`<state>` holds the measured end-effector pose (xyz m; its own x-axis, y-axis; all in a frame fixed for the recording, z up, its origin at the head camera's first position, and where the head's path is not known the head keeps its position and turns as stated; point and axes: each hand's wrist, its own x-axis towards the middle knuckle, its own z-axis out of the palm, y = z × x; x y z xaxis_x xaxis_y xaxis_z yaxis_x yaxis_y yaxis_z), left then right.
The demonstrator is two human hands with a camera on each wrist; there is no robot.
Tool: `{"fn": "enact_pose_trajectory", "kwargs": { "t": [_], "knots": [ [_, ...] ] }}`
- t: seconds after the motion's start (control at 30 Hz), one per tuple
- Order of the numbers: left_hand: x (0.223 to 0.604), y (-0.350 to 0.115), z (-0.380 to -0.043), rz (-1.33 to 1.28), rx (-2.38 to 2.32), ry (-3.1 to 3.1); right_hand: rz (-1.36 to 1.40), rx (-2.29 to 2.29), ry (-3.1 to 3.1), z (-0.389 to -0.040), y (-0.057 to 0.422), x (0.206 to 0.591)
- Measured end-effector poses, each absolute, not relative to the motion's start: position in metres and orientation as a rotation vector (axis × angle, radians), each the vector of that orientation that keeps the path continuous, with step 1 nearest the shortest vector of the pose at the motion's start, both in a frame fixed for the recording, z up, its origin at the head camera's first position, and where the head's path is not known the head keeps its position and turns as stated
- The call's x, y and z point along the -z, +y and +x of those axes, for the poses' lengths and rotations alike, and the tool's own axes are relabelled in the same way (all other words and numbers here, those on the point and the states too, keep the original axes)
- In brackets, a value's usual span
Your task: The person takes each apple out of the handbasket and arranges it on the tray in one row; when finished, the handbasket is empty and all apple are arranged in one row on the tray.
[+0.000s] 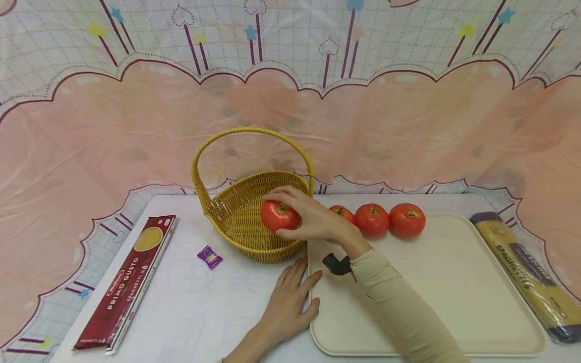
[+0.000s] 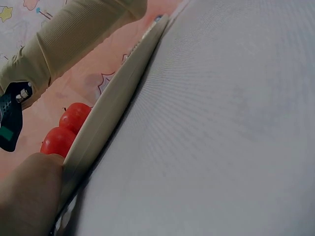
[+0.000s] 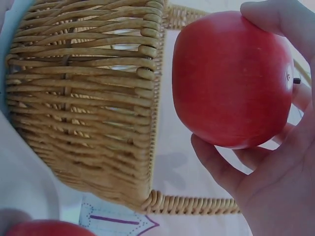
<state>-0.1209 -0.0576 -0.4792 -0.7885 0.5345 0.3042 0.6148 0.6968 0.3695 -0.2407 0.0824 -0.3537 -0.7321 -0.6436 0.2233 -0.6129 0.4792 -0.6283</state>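
My right hand (image 1: 313,217) holds a red apple (image 1: 280,216) between thumb and fingers, above the right side of a yellow wicker basket (image 1: 258,252). In the right wrist view, the apple (image 3: 231,81) is beyond the basket's woven wall (image 3: 83,103), its short stem towards the palm. My left hand (image 1: 290,300) rests on the white table with its fingers extended, beside the left edge of a cream tray (image 1: 431,287). Along the tray's far edge sit more red apples (image 1: 372,220) in a row, one partly hidden by my right arm.
A red spaghetti pack (image 1: 129,282) lies at the left of the table. Between it and the basket is a small purple wrapped candy (image 1: 210,257). A yellow spaghetti bag (image 1: 526,277) lies along the tray's right side. A patterned cloth (image 1: 408,136) hangs behind the table.
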Motion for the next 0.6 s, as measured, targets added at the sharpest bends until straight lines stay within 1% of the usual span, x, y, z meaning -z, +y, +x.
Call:
{"fn": "enact_pose_trajectory", "kwargs": {
  "t": [0.6],
  "knots": [
    [0.481,-0.057,-0.121,-0.935,0.677,-2.739,-1.090,1.141,2.748,-0.224,0.112,0.362]
  ]
}}
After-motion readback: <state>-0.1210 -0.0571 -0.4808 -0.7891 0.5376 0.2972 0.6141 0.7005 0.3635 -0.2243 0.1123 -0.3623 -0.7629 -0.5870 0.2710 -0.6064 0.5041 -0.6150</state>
